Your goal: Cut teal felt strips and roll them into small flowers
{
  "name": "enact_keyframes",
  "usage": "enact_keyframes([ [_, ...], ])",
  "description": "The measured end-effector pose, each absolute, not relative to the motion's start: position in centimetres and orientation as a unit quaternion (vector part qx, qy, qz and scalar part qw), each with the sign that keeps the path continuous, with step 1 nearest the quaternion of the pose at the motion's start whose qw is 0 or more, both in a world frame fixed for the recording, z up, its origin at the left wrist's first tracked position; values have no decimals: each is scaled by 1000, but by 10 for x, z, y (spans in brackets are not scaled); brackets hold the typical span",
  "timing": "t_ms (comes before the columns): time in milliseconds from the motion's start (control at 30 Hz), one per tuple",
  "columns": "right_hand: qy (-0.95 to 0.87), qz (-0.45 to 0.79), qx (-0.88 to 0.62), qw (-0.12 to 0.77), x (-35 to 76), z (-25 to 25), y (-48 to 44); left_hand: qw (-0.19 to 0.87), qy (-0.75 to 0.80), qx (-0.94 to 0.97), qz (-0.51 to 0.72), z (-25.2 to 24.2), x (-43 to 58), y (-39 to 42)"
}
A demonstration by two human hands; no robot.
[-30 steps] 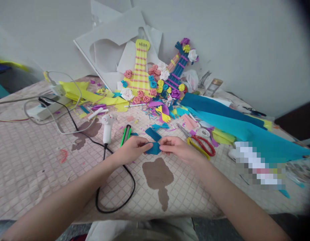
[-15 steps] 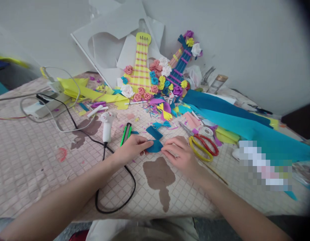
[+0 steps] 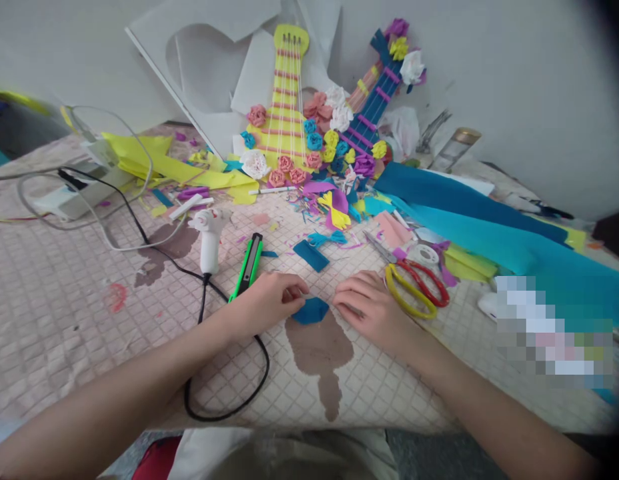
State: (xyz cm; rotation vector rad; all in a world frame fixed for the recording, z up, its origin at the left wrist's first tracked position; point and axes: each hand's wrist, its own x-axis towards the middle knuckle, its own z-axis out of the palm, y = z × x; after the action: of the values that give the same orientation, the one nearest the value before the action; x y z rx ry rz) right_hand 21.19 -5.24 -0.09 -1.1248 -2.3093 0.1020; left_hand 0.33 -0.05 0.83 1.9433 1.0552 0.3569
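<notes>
A small blue foam piece [image 3: 311, 311] lies on the quilted table cover between my two hands. My left hand [image 3: 267, 301] pinches its left edge with curled fingers. My right hand [image 3: 369, 309] rests on the cover with its fingertips pressed on the piece's right edge. A second blue scrap [image 3: 311, 255] lies just beyond them. A green utility knife [image 3: 247, 266] sits beside my left hand, and a white glue gun [image 3: 208, 237] with a black cord lies further left.
Red and yellow scissors [image 3: 414, 288] lie right of my right hand. Teal and blue foam sheets [image 3: 489, 233] cover the right side. Two decorated paper guitars [image 3: 289, 113] with foam flowers lean on the wall. A power strip [image 3: 64, 197] and yellow sheets [image 3: 159, 163] sit far left.
Both hands have lowered the blue piece toward me onto the cover. My right hand went from pinching it in the air to pressing flat beside it. The view has tilted down.
</notes>
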Motion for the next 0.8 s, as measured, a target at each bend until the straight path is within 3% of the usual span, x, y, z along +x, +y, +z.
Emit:
enact_keyframes([
  [233, -860, 1, -389, 332, 216, -10, -54, 496, 423, 739, 170, 12, 5, 3],
  [400, -862, -35, -390, 321, 215, -13, -55, 556, 420, 695, 177, 11, 3, 7],
  [667, -862, -68, -398, 308, 215, -11, -58, 550, 407, 710, 167, 2, 3, 10],
  [800, -855, -96, -383, 336, 217, -14, -54, 460, 433, 753, 185, 9, 3, 6],
])
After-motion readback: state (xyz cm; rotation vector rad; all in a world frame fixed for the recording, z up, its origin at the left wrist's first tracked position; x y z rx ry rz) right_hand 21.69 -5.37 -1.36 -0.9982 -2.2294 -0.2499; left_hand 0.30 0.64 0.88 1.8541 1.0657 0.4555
